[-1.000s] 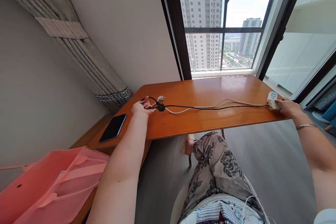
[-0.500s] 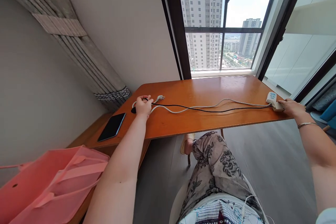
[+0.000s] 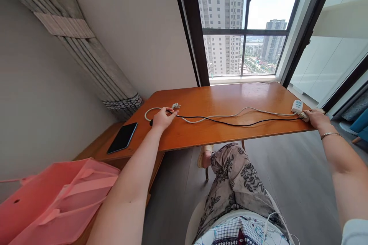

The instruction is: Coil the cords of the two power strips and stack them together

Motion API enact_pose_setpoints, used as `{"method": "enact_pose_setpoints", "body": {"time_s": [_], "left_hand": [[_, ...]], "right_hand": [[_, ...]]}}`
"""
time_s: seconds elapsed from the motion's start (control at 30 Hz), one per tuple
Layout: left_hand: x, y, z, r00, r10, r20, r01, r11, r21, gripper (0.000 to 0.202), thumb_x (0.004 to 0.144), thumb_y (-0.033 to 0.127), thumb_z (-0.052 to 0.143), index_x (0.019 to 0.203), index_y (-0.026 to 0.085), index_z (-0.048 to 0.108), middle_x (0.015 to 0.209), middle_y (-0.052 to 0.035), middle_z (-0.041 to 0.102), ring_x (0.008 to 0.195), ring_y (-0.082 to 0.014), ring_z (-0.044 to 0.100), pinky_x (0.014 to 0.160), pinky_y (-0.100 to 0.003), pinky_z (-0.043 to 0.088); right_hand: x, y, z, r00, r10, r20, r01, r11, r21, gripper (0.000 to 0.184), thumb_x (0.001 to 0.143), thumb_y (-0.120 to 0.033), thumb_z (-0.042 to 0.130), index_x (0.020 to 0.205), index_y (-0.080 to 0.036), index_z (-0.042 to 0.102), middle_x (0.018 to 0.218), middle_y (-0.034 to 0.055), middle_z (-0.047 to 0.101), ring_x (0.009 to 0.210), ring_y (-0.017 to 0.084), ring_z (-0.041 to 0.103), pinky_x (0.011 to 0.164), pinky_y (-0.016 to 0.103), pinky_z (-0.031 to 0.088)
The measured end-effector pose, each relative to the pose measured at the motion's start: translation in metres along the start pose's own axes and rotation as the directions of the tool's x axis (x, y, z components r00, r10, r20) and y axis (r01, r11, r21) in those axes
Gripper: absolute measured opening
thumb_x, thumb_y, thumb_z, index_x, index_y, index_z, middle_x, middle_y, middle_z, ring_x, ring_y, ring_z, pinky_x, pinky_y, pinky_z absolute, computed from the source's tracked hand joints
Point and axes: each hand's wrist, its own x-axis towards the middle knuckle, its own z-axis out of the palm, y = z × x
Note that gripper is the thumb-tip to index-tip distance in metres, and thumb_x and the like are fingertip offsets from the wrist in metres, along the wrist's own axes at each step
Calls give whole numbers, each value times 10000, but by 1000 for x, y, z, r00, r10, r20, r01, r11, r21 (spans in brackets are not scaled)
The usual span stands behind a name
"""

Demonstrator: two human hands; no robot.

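Observation:
My left hand [image 3: 163, 118] is closed on a black cable [image 3: 238, 125] near its left end, fingers pinched above the table. A black end piece [image 3: 151, 122] pokes out beside that hand. The cable runs slackly rightward to my right hand [image 3: 316, 118], which is wrapped over a small beige block [image 3: 304, 116] at the table's right end. Just behind the block sits a white socket strip [image 3: 297, 106]. Its white cord [image 3: 230, 115] curves along the table, passes behind my left hand and ends in a white plug [image 3: 176, 105].
A black tablet-like device [image 3: 122, 138] lies on the left of the orange-brown table [image 3: 218, 138]. A pink bag [image 3: 71, 195] stands at lower left. The window [image 3: 244, 57] and a gathered curtain [image 3: 86, 53] are behind. My crossed legs [image 3: 235, 172] are below the table edge.
My left hand has shifted right with the black cable's end, and the cable sags more toward me. My right hand has moved slightly left, still on the beige block.

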Motion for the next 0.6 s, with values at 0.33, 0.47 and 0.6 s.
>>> {"method": "enact_pose_setpoints", "body": {"time_s": [0.33,0.47,0.6], "left_hand": [[-6,6,-3,999,-6,-48,20,953,302,301,915,493,487,940,207,576,844,-184,691,927,-418,654,793,-464,460],[-17,21,3,959,214,-188,-136,923,360,261,894,380,508,1012,160,585,1029,-232,674,1077,-419,602,933,-529,412],[-33,42,26,894,438,-96,-382,856,350,235,907,316,471,1044,178,604,1130,-189,670,1118,-362,582,999,-512,381]], "right_hand": [[5,-35,-7,999,30,-34,-30,1000,0,440,948,-182,406,1345,-139,590,1404,212,562,1241,322,553,946,405,465],[5,-81,1,979,-133,-158,157,975,155,388,956,-262,447,1261,-160,663,1333,168,625,1218,315,573,978,426,485],[-3,-138,17,916,-319,-242,385,869,311,412,968,-400,478,1233,-160,683,1300,153,648,1225,316,584,1040,443,470]]}}
